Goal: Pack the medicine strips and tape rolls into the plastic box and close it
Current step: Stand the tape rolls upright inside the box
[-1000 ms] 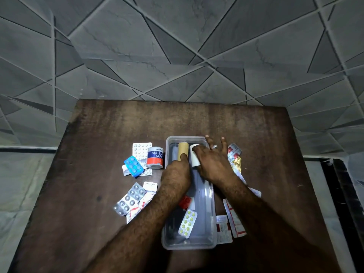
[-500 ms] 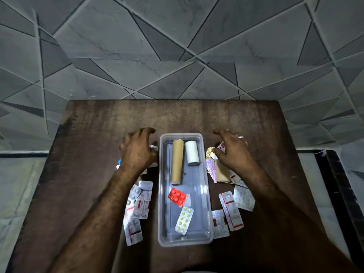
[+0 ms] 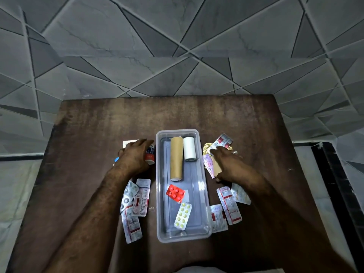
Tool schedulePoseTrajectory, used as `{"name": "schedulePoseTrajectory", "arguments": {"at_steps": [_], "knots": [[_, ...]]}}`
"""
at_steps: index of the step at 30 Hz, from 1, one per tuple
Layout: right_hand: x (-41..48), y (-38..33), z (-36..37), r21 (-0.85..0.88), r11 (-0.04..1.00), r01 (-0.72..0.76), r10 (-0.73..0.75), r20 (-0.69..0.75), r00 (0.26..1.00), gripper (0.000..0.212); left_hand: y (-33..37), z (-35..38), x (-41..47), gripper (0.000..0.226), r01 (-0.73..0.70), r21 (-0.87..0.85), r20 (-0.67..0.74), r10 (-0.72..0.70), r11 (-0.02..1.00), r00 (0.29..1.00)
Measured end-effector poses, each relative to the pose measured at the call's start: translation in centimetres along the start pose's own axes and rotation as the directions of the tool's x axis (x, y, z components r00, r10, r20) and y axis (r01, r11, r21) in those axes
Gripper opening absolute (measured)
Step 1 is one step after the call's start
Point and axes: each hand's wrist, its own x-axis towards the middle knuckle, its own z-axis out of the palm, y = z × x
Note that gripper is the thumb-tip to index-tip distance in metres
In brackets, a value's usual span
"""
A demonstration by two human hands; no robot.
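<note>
On the table (image 3: 88,134), the box (image 3: 160,194) holds two rolls (image 3: 176,158) behind two strips (image 3: 183,215).

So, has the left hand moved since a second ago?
Yes. The left hand went from over the plastic box to its left side, onto the adhesive tape roll.

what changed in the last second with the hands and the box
Both hands let go of the brown roll and white roll and moved out of the plastic box: left hand curls over the adhesive tape roll, right hand rests on the strips beside it. The rolls, red strip and green strip stayed inside.
</note>
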Motion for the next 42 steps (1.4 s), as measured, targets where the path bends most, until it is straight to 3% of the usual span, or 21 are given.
{"name": "schedulePoseTrajectory", "arguments": {"at_steps": [5,19,26,34,38,42], "knots": [[-0.2,0.2,1.1,-0.025,1.0,0.01,-0.011,-0.018,1.0,0.104,-0.2,0.0,0.1,0.086,0.013,-0.042,-0.037,-0.015,0.999,0.999],[-1.7,-0.2,-1.9,0.239,0.971,0.016,0.028,-0.182,0.983,0.09,-1.3,-1.7,-2.0,0.083,-0.016,-0.124,-0.168,-0.005,0.992,0.986],[-3.0,-3.2,-4.9,0.284,0.947,0.148,-0.054,-0.313,0.948,0.085,1.5,-4.3,-5.0,0.078,-0.137,-0.261,-0.273,0.063,0.956,0.96],[-2.9,-6.2,-3.9,0.176,0.964,0.198,-0.149,-0.262,0.954,0.091,5.4,-1.9,-6.7,0.078,-0.251,-0.203,-0.148,0.224,0.946,0.963],[-2.9,-7.3,-2.7,0.056,0.983,0.174,-0.16,-0.198,0.967,0.088,6.2,-0.5,-7.1,0.077,-0.198,-0.035,-0.058,0.196,0.98,0.979],[-2.6,-7.8,-0.9,-0.023,0.98,0.2,-0.201,-0.18,0.963,0.085,6.5,0.5,-7.9,0.076,-0.192,0.001,0.004,0.192,0.981,0.981]]}}
